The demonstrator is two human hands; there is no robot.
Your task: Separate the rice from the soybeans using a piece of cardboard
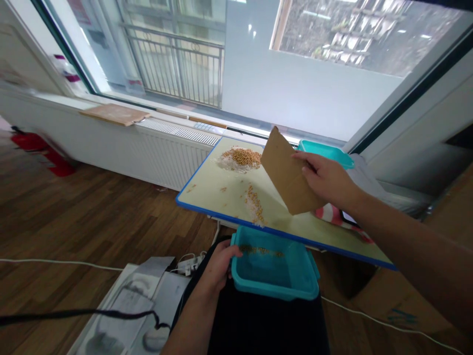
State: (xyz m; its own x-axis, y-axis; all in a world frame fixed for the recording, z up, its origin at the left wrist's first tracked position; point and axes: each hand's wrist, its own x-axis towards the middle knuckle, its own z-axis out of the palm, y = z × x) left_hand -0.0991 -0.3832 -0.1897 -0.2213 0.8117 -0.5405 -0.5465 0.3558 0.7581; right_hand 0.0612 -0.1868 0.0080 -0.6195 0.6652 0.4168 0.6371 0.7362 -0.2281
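My right hand (325, 177) grips a flat piece of brown cardboard (286, 170), tilted above the small table (199, 195) with a blue edge. My left hand (220, 262) is closed on the left rim of a teal plastic container (275, 291), held at my lap just below the table's near edge. Some yellow beans (258, 250) lie inside it along the far side. On the tabletop, a heap of yellow beans (246, 157) sits with white grains (233, 165) around and under it. A thin strip of mixed beans and grains (254, 204) runs toward the table's near edge.
Behind my right hand stands a second teal container (325, 150). A red-and-white cloth (327, 213) with a dark-screened device lies under my right forearm. A radiator (158, 153) lines the window wall. A power strip (190, 265) and a white cable (66, 263) are on the floor side.
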